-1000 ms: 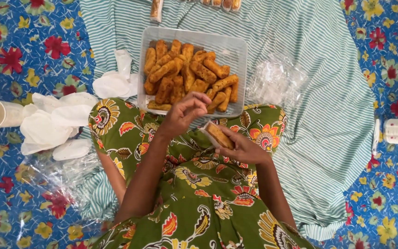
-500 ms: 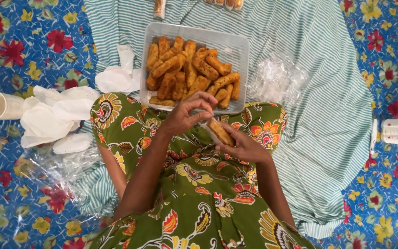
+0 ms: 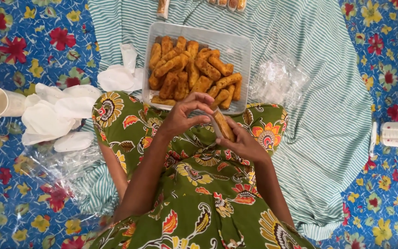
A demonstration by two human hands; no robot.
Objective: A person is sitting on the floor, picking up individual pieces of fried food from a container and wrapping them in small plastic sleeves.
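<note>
Wrapping one fried stick [image 3: 223, 125] just below the tray [image 3: 244, 50], we cradle it in our right hand [image 3: 242, 143], left hand [image 3: 183, 115] pinching its top; sealing likely follows.

Lit evenly and brightly by soft, diffuse light, apparently from overhead. Cast only faint, short shadows under the hands and beside the plastic tray [image 3: 242, 50]. Showed mild glare on the crumpled clear wrap [image 3: 277, 80] and a pale sheen on the tray's rim. Stayed mostly sharp at centre, with colours saturated. Softened slightly toward the corners, with little visible bending at the edges.
</note>
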